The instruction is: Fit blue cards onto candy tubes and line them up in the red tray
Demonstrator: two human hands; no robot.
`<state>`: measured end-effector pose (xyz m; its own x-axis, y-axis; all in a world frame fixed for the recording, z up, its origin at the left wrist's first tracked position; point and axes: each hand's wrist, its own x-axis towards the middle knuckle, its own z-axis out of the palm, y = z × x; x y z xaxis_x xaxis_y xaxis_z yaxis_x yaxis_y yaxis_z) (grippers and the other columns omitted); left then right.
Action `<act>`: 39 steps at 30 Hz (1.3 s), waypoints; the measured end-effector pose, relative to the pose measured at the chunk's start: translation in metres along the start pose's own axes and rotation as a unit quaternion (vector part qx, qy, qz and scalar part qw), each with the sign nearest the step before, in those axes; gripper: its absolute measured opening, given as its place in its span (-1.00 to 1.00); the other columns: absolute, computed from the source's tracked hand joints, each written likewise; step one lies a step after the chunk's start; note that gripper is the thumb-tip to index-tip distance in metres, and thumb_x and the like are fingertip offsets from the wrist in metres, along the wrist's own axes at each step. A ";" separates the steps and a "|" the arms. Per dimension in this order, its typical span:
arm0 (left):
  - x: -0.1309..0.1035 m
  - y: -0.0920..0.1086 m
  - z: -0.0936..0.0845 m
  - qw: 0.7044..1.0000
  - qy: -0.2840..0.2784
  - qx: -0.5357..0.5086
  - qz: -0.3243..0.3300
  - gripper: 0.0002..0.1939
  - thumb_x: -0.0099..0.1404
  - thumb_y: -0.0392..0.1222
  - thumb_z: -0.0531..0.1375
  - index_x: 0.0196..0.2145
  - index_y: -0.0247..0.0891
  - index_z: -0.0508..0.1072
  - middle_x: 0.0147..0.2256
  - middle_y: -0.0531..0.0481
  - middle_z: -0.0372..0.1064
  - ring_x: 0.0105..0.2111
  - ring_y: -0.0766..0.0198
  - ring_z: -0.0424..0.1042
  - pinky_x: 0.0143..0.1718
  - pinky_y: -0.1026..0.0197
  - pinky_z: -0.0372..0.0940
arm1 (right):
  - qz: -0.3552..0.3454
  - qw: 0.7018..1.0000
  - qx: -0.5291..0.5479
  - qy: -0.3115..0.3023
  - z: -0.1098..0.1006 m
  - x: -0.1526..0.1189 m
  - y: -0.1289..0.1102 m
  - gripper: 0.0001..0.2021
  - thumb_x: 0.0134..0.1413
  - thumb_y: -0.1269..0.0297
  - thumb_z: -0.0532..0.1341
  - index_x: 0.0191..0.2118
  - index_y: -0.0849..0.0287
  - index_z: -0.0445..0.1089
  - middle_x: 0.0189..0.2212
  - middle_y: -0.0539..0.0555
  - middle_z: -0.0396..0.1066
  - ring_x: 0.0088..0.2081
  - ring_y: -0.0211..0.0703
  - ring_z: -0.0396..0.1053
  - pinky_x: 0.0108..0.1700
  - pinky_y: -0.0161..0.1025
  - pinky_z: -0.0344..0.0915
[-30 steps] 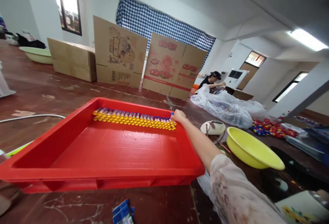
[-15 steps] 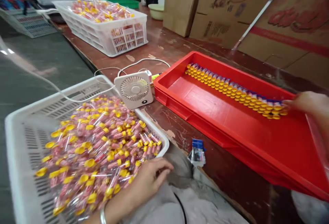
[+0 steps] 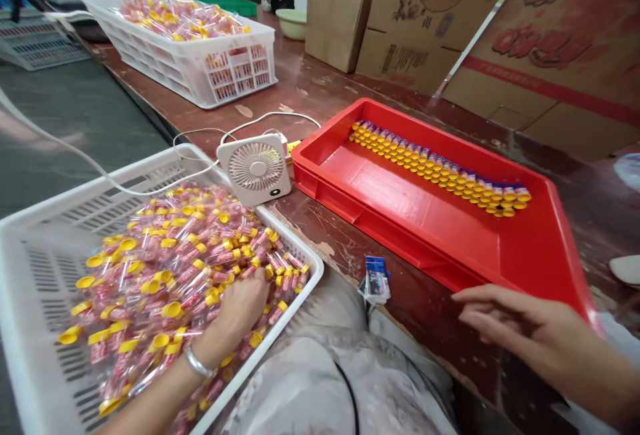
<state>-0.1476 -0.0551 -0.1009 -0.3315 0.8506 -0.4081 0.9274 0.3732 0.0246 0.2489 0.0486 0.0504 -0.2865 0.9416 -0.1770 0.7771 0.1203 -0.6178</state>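
Observation:
My left hand, with a silver bangle on its wrist, reaches down into the near white basket. Its fingers curl in among clear tubes with yellow caps and pink contents; the fingertips are hidden, so what they hold cannot be made out. My right hand hovers at the near edge of the red tray, fingers stretched out and holding nothing. Inside that tray, tubes with yellow ends lie stacked in a long row along the far side, with purple-blue wrapping behind the ends.
A small white fan stands between basket and tray, its cable running left. Blue-topped packets lie at the table's front edge. Farther back are another filled white basket, a pale green basin and cardboard boxes.
My right hand has left the right end of the tube row and come back toward me, opening. My left hand has moved from the basket's rim in among the tubes. The view has shifted slightly.

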 end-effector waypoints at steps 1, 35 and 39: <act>0.001 0.000 0.001 1.000 0.000 0.001 0.000 -0.63 0.40 -0.25 -0.12 -0.05 -0.43 0.39 -0.37 -0.39 0.56 -0.32 -0.17 0.59 -0.31 -0.06 0.37 | 0.006 0.999 0.019 -0.043 0.015 -0.006 -0.005 -0.56 -0.06 -0.18 0.32 -0.25 0.09 0.58 -0.46 0.13 0.52 -0.48 -0.09 0.45 -0.49 -0.30 0.39; -0.009 -0.020 -0.035 0.721 -0.145 -0.671 0.096 -0.57 0.09 0.04 0.34 -0.17 -0.24 0.38 -0.26 -0.03 0.47 -0.25 0.17 0.50 -0.21 0.11 0.39 | 0.000 0.964 0.180 -0.197 0.145 -0.011 -0.021 -0.79 0.15 0.17 0.23 -0.26 0.19 0.52 -0.48 0.04 0.44 -0.42 -0.15 0.38 -0.38 -0.29 0.29; -0.020 -0.003 -0.053 0.691 -0.135 -0.701 0.115 -0.54 0.01 -0.04 0.43 -0.18 -0.23 0.41 -0.27 -0.02 0.46 -0.26 0.23 0.46 -0.22 0.17 0.39 | 0.004 0.956 0.231 -0.179 0.149 -0.012 -0.029 -0.78 0.16 0.14 0.24 -0.26 0.20 0.51 -0.47 0.05 0.46 -0.43 -0.15 0.41 -0.37 -0.28 0.33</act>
<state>-0.1526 -0.0533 -0.0447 0.0174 0.9175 -0.3973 -0.1916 0.3931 0.8993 0.1463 -0.0132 -0.0433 -0.5199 0.7635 -0.3831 0.4735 -0.1157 -0.8732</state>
